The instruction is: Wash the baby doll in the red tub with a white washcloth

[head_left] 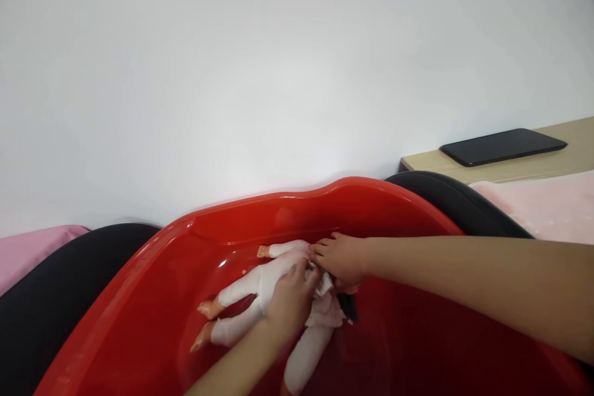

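A doll (245, 288) in white clothing lies inside a glossy red plastic tub (153, 297), its legs pointing left. My left hand (290, 303) rests on the doll's torso, fingers curled over the white cloth. My right hand (341, 258) reaches in from the right and presses on the doll's upper body near a small white cloth (325, 306). The doll's head is hidden under my hands; only dark hair shows at the right.
The tub sits on something black (55, 297). A pink cloth (28, 250) lies at the far left and a pale pink blanket (542, 204) at the right. A dark tablet (503, 145) rests on a wooden ledge (575, 161) by the white wall.
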### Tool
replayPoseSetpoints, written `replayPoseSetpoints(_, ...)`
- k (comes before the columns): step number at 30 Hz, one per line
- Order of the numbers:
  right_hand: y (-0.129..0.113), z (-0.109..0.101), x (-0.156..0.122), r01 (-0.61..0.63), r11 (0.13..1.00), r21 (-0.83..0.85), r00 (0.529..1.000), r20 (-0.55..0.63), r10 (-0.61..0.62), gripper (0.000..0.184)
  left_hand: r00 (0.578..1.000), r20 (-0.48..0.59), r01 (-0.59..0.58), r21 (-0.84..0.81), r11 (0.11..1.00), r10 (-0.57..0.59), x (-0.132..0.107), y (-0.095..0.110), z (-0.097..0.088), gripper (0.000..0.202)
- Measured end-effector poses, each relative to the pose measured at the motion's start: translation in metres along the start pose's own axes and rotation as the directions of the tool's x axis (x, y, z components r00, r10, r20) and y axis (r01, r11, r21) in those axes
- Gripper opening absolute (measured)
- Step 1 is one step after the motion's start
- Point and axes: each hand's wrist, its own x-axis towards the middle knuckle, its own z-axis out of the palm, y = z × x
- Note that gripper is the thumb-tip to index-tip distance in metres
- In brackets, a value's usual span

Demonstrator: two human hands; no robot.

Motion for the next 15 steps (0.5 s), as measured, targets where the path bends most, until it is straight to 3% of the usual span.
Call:
replayPoseSetpoints(5,0.005,0.001,0.000,0.002,0.999,0.052,1.000,-0.018,-0.001,0.086,0.975,0.070,-0.214,0.045,0.976,0.211,-0.013,0.007,0.010,0.033)
replayPoseSetpoints(9,0.006,0.001,0.000,-0.012,0.999,0.039,1.000,0.008,0.012,0.078,0.921,0.143,-0.375,0.071,0.924,0.362,-0.016,0.004,0.011,0.022)
replayPoseSetpoints(11,0.005,0.001,0.000,0.001,1.000,0.029,1.000,-0.003,-0.001,0.074,0.933,0.120,-0.349,0.067,0.935,0.340,-0.013,-0.002,0.009,0.021)
replayPoseSetpoints(15,0.002,-0.002,0.000,0.013,1.000,-0.007,1.000,0.013,-0.013,0.076,0.996,0.034,-0.087,0.079,0.993,0.085,-0.004,-0.020,-0.004,0.023)
